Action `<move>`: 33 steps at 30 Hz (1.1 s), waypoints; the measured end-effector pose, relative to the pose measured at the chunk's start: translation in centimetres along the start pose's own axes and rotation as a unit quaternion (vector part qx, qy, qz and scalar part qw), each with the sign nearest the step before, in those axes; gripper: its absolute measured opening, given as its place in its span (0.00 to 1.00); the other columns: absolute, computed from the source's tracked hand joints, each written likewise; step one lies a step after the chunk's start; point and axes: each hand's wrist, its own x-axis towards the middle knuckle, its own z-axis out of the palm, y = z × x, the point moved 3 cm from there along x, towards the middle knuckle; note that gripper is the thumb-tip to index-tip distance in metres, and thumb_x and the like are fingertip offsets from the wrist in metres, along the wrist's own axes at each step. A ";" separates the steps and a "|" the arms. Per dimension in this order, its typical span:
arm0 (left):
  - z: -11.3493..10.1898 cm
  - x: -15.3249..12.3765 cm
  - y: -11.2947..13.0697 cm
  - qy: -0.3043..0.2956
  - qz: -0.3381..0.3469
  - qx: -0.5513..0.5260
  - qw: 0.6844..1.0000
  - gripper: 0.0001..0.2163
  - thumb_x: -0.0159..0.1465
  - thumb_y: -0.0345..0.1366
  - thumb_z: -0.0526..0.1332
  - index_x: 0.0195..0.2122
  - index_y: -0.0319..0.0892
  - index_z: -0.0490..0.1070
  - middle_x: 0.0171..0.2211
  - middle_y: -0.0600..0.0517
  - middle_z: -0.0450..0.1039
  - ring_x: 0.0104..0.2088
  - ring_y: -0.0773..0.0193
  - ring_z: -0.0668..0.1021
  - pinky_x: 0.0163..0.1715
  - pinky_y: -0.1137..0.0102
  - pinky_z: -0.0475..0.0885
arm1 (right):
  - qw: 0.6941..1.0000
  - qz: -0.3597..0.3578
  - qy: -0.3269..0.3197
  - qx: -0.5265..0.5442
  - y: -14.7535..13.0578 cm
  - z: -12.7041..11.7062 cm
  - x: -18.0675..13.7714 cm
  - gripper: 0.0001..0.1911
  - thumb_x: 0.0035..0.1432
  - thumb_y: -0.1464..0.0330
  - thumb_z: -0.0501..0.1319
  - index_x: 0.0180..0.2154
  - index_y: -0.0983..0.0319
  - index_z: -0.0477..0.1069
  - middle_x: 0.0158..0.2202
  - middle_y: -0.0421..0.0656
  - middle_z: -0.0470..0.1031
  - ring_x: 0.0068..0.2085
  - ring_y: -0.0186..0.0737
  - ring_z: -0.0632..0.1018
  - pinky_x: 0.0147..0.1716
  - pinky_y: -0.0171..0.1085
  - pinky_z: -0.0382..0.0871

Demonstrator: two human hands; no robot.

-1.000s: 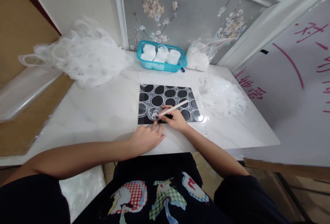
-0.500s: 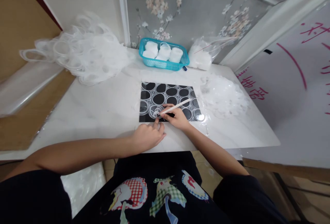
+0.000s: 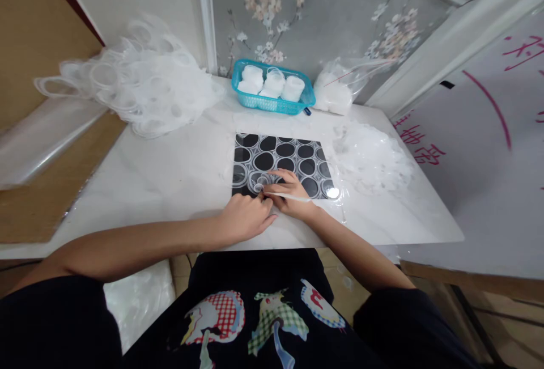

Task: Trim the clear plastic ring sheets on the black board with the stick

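A black sheet point(image 3: 244, 192) patterned with pale rings lies on the white table. Small clear rings point(image 3: 259, 183) sit on its lower left part, right at my fingertips. My right hand point(image 3: 291, 194) rests over the sheet's lower edge, its fingers round a slim white stick point(image 3: 293, 196) that slants down across the hand. My left hand point(image 3: 246, 217) lies at the same edge with its fingers curled, close against the right fingertips. Whatever may be between the left fingers is hidden.
A blue basket point(image 3: 274, 105) with several white rolls stands against the wall. Beside it is a clear bag point(image 3: 335, 94) of white material. Translucent rings are heaped at left point(image 3: 157, 88), and a pale translucent pile point(image 3: 374, 156) lies at right. A whiteboard point(image 3: 476, 187) borders the table.
The white stick has swung from pointing up and right to slanting down and right across my right hand. My left index finger, stretched toward the rings before, is now curled in.
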 end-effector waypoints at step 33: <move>-0.5 7.4 -7.8 0.034 -0.173 -0.192 0.965 0.21 0.69 0.48 0.57 0.58 0.41 0.66 0.55 0.45 0.73 0.48 0.52 0.79 0.42 0.64 0.72 | 0.643 0.376 0.491 0.451 7.1 -2.5 3.1 0.10 0.49 0.62 0.68 0.32 0.59 0.74 0.33 0.38 0.80 0.37 0.34 0.79 0.36 0.33 0.70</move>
